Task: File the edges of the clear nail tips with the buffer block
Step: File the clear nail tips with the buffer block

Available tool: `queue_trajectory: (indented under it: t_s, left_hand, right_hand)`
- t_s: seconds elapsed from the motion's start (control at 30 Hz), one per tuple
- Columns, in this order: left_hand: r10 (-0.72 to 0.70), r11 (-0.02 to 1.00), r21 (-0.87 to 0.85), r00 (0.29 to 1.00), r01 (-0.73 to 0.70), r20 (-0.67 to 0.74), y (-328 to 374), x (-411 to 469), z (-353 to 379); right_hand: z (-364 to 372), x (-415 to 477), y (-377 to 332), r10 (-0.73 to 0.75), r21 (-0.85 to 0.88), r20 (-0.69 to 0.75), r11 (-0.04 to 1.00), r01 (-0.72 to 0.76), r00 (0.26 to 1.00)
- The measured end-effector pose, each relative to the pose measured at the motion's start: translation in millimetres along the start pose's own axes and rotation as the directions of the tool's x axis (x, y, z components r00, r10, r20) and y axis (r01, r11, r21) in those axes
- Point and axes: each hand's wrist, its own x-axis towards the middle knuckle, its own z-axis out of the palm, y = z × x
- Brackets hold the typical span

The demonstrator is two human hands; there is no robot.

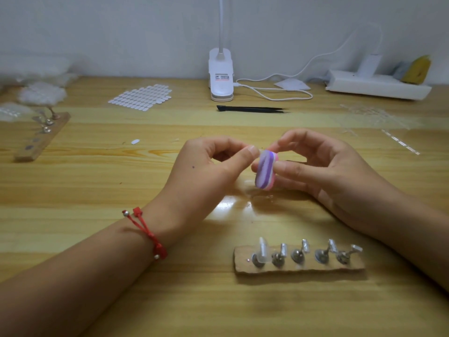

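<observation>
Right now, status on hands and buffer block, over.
Left hand pinches clear nail tip at top of buffer block. Right hand grips it. Cardboard holder sits nearer, out of the way.

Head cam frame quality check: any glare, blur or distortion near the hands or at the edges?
Head view: a bright glare patch sits on the varnished wooden table just below the purple-and-pink striped buffer block, which is sharp; the white packets at far left and the yellow object at far right are blurred; the table's back edge bows slightly from wide-angle distortion; shadows are soft.
</observation>
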Motion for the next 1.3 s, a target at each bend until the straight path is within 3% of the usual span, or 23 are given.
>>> queue_trajectory:
  t_s: [0.37, 0.5, 0.6, 0.7, 0.87, 1.0, 1.13, 1.23, 1.3]
  left_hand:
    - [-0.023, 1.000, 0.017, 0.999, 0.022, 0.038, 0.7, -0.4, 1.3]
    - [-0.023, 1.000, 0.003, 1.000, 0.023, 0.007, -0.7, 0.0, -0.2]
    - [-0.033, 0.999, 0.026, 0.998, 0.032, 0.055, 0.5, -1.2, 1.2]
    - [-0.031, 1.000, -0.001, 0.999, 0.031, 0.017, -0.6, -0.2, 0.4]
    - [-0.028, 0.998, 0.051, 0.996, 0.024, 0.080, 1.8, -2.5, 2.0]
    - [-0.013, 0.998, 0.055, 1.000, 0.012, 0.020, 1.6, -2.1, 2.0]
    - [0.034, 0.986, 0.158, 0.997, -0.045, 0.069, 4.7, -6.4, 5.3]
    - [0.017, 0.990, 0.142, 1.000, -0.018, 0.010, 3.0, -4.2, 3.1]
    - [-0.005, 0.989, 0.149, 0.998, -0.004, 0.063, 3.5, -4.3, 4.2]
  right_hand:
    - [-0.2, -0.3, 0.2, -0.001, -0.019, -0.025, 1.000, 0.001, 1.000]
    - [0.1, -1.5, 0.7, 0.039, -0.001, 0.044, 0.999, -0.039, 0.998]
    - [-0.6, 0.0, -0.3, -0.001, 0.018, -0.041, 1.000, 0.002, 0.999]
    - [0.5, -0.5, -0.2, 0.023, 0.003, 0.017, 1.000, -0.023, 1.000]
    - [-0.1, -0.1, -1.0, -0.017, 0.062, -0.044, 0.998, 0.019, 0.999]
    - [1.4, -0.7, -0.8, 0.018, -0.020, 0.037, 1.000, -0.017, 0.999]
    - [-0.3, 0.4, -3.0, 0.015, 0.058, -0.023, 0.998, -0.014, 1.000]
    - [2.8, -1.1, -2.8, 0.008, 0.040, 0.016, 0.999, -0.009, 1.000]
    - [3.9, -1.8, -2.6, -0.011, 0.023, 0.006, 1.000, 0.011, 1.000]
